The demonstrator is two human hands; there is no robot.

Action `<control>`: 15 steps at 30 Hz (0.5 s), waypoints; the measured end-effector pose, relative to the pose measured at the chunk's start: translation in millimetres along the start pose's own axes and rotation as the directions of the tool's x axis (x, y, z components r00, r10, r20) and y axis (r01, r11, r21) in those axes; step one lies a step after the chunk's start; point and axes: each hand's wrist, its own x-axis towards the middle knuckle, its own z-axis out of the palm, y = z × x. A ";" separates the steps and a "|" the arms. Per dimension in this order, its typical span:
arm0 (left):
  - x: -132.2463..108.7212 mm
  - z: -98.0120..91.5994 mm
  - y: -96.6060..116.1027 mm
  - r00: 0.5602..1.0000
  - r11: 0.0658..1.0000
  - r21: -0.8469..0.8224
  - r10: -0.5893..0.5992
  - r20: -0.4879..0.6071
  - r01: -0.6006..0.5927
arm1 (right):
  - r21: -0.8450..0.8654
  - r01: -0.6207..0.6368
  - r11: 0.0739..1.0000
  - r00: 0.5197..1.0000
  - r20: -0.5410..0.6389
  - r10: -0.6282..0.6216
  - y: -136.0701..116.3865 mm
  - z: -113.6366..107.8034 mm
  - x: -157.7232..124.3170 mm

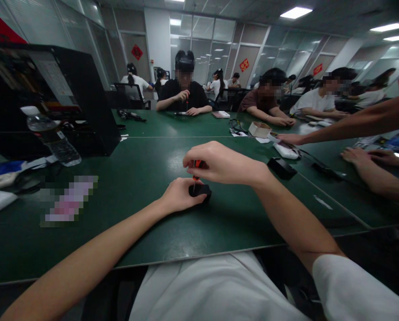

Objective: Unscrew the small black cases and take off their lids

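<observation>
Left grip (181, 195) is clamping a small black block (200, 191) at the middle of the green surface (135, 176), thumb lying along the near side and fingers curling behind, apparently to stop it twisting. Right grip (221, 162) is closing on the handle of an orange-and-black screwdriver (197, 164), and the wrist is arching over from the right, probably so that the shaft is pointing straight down at the block. Whether the tip is seating in anything is too small to tell.

At the far left, an open computer case (85, 89) is standing with its insides showing, and a clear bottle (54, 136) is standing in front of it, well away from the elbows. Nearer, a blurred pinkish item (70, 200) is lying flat, leaving bare room beside the left forearm. Across the surface, a co-worker's hand (183, 95) is holding a thin tool. Further right, a small cardboard box (259, 129) is sitting near a white device (286, 150), where another co-worker's hand (291, 139) is reaching in. Just beyond the right forearm, a black box (281, 168) is resting, seemingly parked within easy reach.
</observation>
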 end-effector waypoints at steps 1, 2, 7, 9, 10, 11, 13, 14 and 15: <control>-0.2 0.6 1.0 1.000 1.000 0.018 -0.013 -0.004 0.013 | 0.008 0.008 1.000 1.000 -0.007 -0.008 0.2 1.1 0.6; -0.4 0.9 2.1 1.000 0.999 0.042 -0.026 -0.006 0.027 | 0.021 0.019 1.000 1.000 -0.009 -0.019 0.2 1.8 1.0; -0.8 -0.6 5.9 1.000 0.994 0.105 -0.026 0.010 0.025 | 0.049 -0.022 0.999 0.996 -0.080 0.026 4.6 -0.3 -8.1; -0.9 -1.3 6.1 1.000 0.993 0.117 0.007 0.014 -0.008 | 0.069 -0.082 0.994 0.979 -0.182 0.093 12.4 -3.0 -19.3; -1.0 -1.5 6.1 1.000 0.992 0.121 0.025 0.013 -0.026 | 0.082 -0.119 0.989 0.960 -0.244 0.136 18.0 -4.1 -26.4; -1.1 -1.6 6.0 0.999 0.991 0.124 0.040 0.010 -0.041 | 0.096 -0.158 0.983 0.934 -0.308 0.180 24.5 -4.6 -34.2; -1.3 -1.4 5.8 0.998 0.990 0.126 0.059 0.007 -0.059 | 0.130 -0.229 0.965 0.862 -0.433 0.263 38.9 -2.8 -50.4; -1.4 -1.2 5.6 0.998 0.990 0.126 0.062 0.005 -0.062 | 0.156 -0.256 0.954 0.817 -0.492 0.299 46.1 -0.2 -58.0; -1.4 -0.8 5.5 0.998 0.990 0.128 0.063 0.002 -0.063 | 0.191 -0.277 0.942 0.767 -0.547 0.336 52.8 3.5 -64.9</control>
